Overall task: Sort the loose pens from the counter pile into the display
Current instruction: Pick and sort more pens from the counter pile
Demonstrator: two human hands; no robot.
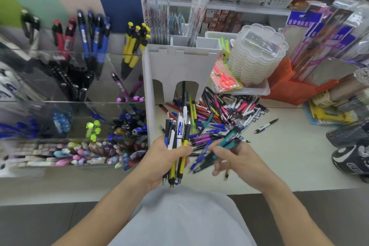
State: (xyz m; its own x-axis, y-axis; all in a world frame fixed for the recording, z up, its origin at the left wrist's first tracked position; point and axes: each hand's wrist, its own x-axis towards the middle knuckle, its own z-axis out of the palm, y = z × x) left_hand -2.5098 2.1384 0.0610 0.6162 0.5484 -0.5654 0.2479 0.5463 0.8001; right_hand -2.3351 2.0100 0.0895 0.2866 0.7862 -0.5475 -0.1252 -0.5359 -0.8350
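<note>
While the clear display (71, 106) stands left of the left hand's grip, match each pen to its colour bay before releasing. The pen pile (225, 114) lies on the desk (289, 154) just beyond both grips. Left hand (165, 158) wraps a fanned bundle of pens (177, 142), tips down; keep them aligned. Right hand (235, 158) pinches a teal pen (229, 140) over the pile. Writing: a large blue "A" on one white barrel; other print is too blurred to read.
</note>
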